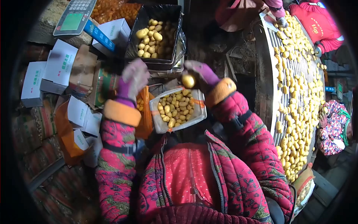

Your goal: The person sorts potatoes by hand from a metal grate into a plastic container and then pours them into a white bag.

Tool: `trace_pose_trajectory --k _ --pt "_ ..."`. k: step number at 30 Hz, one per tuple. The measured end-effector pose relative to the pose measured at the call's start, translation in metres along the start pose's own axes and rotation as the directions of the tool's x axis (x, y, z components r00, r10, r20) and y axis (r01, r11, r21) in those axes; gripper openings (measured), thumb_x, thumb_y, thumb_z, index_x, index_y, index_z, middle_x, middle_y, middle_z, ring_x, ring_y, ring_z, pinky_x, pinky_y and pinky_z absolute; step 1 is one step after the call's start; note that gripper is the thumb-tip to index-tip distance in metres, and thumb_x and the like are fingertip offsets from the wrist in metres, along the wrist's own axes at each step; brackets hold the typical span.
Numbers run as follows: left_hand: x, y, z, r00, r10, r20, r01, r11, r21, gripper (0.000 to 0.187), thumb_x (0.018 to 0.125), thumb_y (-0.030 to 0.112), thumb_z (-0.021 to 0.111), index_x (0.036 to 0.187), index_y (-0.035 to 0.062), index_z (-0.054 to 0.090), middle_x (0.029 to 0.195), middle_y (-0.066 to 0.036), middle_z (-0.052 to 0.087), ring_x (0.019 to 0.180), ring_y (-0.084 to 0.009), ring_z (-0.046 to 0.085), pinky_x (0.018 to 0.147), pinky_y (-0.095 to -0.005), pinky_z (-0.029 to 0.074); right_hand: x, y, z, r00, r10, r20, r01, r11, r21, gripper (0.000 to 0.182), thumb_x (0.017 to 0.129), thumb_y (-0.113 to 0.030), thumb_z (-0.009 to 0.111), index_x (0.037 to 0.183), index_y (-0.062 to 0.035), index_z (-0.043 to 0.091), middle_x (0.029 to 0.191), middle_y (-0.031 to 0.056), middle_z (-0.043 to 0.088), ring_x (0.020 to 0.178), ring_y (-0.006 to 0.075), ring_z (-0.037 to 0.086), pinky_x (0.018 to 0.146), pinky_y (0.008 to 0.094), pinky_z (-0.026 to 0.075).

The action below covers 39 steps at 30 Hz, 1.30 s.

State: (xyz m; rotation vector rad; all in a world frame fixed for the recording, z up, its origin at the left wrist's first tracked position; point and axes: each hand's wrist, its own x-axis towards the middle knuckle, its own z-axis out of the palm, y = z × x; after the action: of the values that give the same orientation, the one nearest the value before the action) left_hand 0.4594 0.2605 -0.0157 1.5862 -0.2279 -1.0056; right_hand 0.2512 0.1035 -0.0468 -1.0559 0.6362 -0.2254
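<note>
My right hand (202, 73), in a purple glove, grips a single round potato (188, 81) over the far right corner of a lined basket. My left hand (135, 74), also gloved, hangs to the left of that basket, its fingers smeared by motion. Smaller potatoes (175, 108) fill the white-lined basket (159, 126) right in front of my body. Beyond it stands a crate lined with black plastic (135, 42), holding more potatoes (151, 39) heaped toward its left side.
A scale (73, 19) with a green display stands at upper left. White printed boxes (59, 67) and an orange bag (144, 125) lie on the left. Along the right runs a slatted sorting table (278, 61) covered with potatoes, with several co-workers (317, 28) around it.
</note>
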Motion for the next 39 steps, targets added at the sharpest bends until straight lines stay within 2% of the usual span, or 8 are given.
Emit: trace_pose_trajectory --k 10,18,20,23,28,31,34,39 --pt "-0.020 -0.117 0.032 0.805 0.322 0.499 -0.504 0.815 0.287 0.062 0.075 -0.010 0.064 0.133 0.0063 0.051 0.129 -0.010 0.058 0.121 -0.0203 0.055 0.103 -0.0323 0.043 -0.053 0.027 0.038 0.945 0.310 0.101 -0.323 0.851 0.413 0.054 0.094 -0.044 0.059 0.134 -0.0085 0.049 0.122 0.0047 0.058 0.095 0.0179 0.062 0.085 0.0360 0.055" --pt "0.027 -0.225 -0.001 0.808 0.215 0.549 -0.506 0.730 0.460 0.073 0.073 0.008 0.076 0.139 0.0076 0.046 0.135 -0.014 0.052 0.126 -0.0253 0.051 0.107 -0.0343 0.039 -0.171 -0.032 -0.023 0.927 -0.041 -0.372 0.032 0.999 -0.029 0.053 0.094 -0.028 0.055 0.137 0.0027 0.045 0.124 0.0172 0.060 0.110 0.0260 0.060 0.094 0.0371 0.048" --pt "0.031 -0.247 -0.011 0.975 -0.046 0.217 -0.069 0.866 0.495 0.076 0.071 0.012 0.078 0.139 0.0074 0.045 0.137 -0.015 0.050 0.124 -0.0281 0.053 0.107 -0.0376 0.040 -0.214 -0.042 -0.055 0.790 -0.331 -0.516 0.085 0.893 -0.441 0.048 0.092 -0.015 0.048 0.135 0.0052 0.048 0.133 0.0201 0.054 0.119 0.0267 0.055 0.102 0.0388 0.042" --pt "0.040 -0.258 -0.012 0.973 -0.079 0.215 -0.175 0.352 0.920 0.068 0.075 0.013 0.073 0.137 0.0091 0.047 0.139 -0.016 0.048 0.116 -0.0345 0.056 0.101 -0.0433 0.044 -0.268 -0.026 -0.112 0.464 -0.671 -0.579 -0.069 0.624 -0.779 0.051 0.091 -0.005 0.051 0.140 0.0061 0.041 0.143 0.0199 0.046 0.131 0.0295 0.046 0.111 0.0407 0.033" --pt "-0.010 -0.197 0.036 0.768 0.351 0.536 -0.599 0.098 0.795 0.043 0.084 0.021 0.062 0.125 0.0118 0.058 0.141 -0.016 0.045 0.110 -0.0361 0.057 0.090 -0.0479 0.047 -0.295 0.024 -0.144 0.697 -0.410 -0.588 -0.405 0.452 -0.795 0.075 0.081 -0.001 0.066 0.148 0.0001 0.030 0.152 0.0173 0.033 0.143 0.0293 0.027 0.117 0.0416 0.021" --pt "-0.018 -0.252 0.016 0.853 -0.234 0.467 -0.454 0.110 0.884 0.036 0.086 0.023 0.056 0.121 0.0167 0.063 0.109 -0.013 0.065 0.089 -0.0342 0.065 0.078 -0.0474 0.052 -0.289 0.031 -0.138 0.675 -0.418 -0.608 -0.575 0.219 -0.788 0.086 0.076 -0.007 0.073 0.149 -0.0027 0.029 0.153 0.0186 0.031 0.143 0.0336 0.026 0.116 0.0430 0.020" --pt "-0.015 -0.214 0.044 0.558 -0.764 0.325 -0.588 -0.087 0.804 0.033 0.088 0.018 0.048 0.112 0.0147 0.069 0.113 -0.013 0.068 0.097 -0.0320 0.067 0.084 -0.0444 0.054 -0.292 0.030 -0.142 0.690 -0.440 -0.575 -0.562 0.176 -0.808 0.090 0.073 -0.011 0.076 0.149 -0.0041 0.029 0.153 0.0193 0.031 0.141 0.0385 0.029 0.115 0.0455 0.024" --pt "0.029 -0.263 0.080 0.454 -0.858 0.242 -0.722 -0.195 0.663 0.033 0.088 0.016 0.047 0.109 0.0082 0.072 0.117 -0.010 0.068 0.112 -0.0270 0.063 0.090 -0.0416 0.052 -0.306 0.029 -0.161 0.778 -0.340 -0.528 -0.549 0.039 -0.835 0.093 0.073 -0.014 0.076 0.150 -0.0028 0.024 0.153 0.0225 0.030 0.139 0.0415 0.031 0.114 0.0482 0.025"
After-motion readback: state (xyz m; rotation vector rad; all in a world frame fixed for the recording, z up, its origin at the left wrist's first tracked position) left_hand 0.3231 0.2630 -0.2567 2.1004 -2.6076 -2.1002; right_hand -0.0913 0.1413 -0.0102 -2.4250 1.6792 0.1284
